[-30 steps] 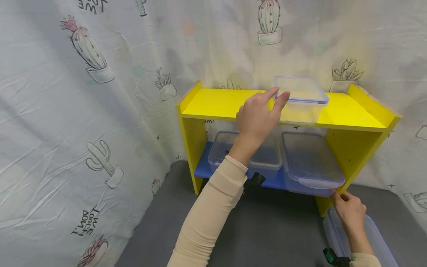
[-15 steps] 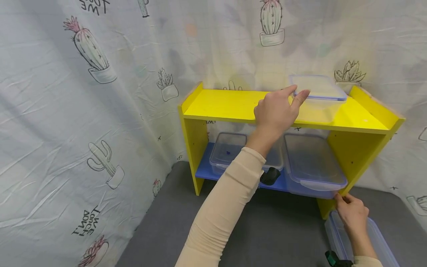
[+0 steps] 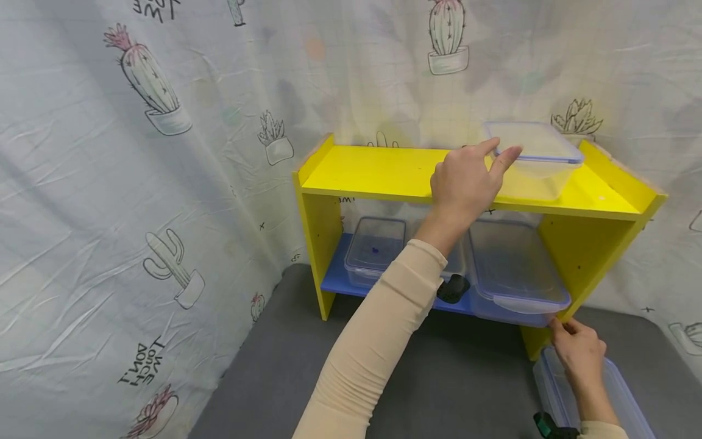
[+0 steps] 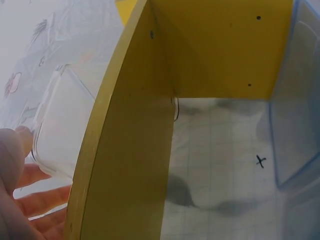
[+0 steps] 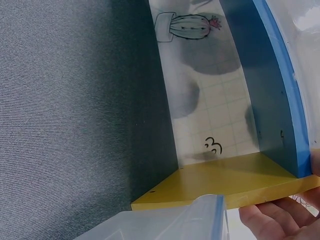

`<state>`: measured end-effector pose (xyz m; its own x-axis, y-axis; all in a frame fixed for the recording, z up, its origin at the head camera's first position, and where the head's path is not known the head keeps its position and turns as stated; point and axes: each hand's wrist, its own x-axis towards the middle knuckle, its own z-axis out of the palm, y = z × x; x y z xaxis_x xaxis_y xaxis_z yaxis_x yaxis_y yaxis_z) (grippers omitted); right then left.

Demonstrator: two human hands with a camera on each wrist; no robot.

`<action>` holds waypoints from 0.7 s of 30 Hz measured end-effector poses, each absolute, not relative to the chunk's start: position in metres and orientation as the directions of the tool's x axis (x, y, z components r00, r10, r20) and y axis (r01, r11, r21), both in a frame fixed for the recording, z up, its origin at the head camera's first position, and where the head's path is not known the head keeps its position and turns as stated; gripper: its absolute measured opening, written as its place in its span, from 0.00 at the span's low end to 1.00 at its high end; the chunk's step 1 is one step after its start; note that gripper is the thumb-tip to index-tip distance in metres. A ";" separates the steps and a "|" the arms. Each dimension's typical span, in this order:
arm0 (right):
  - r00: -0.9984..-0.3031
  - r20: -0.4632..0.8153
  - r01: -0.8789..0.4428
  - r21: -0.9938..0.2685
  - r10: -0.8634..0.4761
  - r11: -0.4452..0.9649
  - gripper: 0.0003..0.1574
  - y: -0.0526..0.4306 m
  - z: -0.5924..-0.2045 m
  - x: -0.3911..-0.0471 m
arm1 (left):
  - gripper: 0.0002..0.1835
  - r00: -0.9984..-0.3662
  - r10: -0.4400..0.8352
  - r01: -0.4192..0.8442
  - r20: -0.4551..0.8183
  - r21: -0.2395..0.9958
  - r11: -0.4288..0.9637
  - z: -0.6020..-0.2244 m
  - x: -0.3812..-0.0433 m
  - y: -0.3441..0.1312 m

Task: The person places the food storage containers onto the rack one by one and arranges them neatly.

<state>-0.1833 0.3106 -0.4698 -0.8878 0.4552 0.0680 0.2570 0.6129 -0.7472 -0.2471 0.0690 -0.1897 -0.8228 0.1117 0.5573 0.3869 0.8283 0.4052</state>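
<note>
A clear plastic food container with a blue-rimmed lid stands on the yellow top board of a small shelf unit, toward its right end. At the container's left side is my left hand, thumb and index finger spread; in the left wrist view, extended fingers lie along the container's wall. Low on the unit's right side panel, my right hand grips the yellow edge. The right wrist view shows its fingers behind that panel and part of the thumb in front.
On the blue lower shelf sit a left container, one partly behind my left arm, and a large right one. Another lidded container lies on the grey surface below my right forearm. A cactus-print curtain hangs behind.
The container on the top board has slid to the right, with my left hand moving along at its left side. My right hand has kept its grip on the side panel.
</note>
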 end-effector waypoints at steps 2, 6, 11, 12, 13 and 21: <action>-0.887 0.066 0.259 -0.749 0.458 0.610 0.31 0.311 -0.470 -0.184 | 0.28 -0.818 0.111 0.396 0.564 0.413 0.820 -0.191 -0.248 0.070; -0.888 0.071 0.252 -0.751 0.454 0.610 0.31 0.312 -0.471 -0.184 | 0.28 -0.815 0.103 0.408 0.570 0.439 0.800 -0.194 -0.248 0.071; -0.891 0.083 0.239 -0.750 0.447 0.617 0.31 0.311 -0.471 -0.183 | 0.27 -0.806 0.097 0.419 0.584 0.447 0.791 -0.194 -0.251 0.073; -0.891 0.084 0.239 -0.749 0.446 0.618 0.31 0.311 -0.471 -0.183 | 0.27 -0.804 0.097 0.421 0.586 0.446 0.790 -0.194 -0.252 0.073; -0.891 0.085 0.238 -0.749 0.446 0.618 0.31 0.311 -0.471 -0.183 | 0.27 -0.803 0.096 0.421 0.589 0.446 0.790 -0.195 -0.253 0.073; -0.888 0.083 0.240 -0.754 0.452 0.611 0.30 0.312 -0.472 -0.183 | 0.28 -0.816 0.103 0.424 0.569 0.466 0.777 -0.194 -0.255 0.079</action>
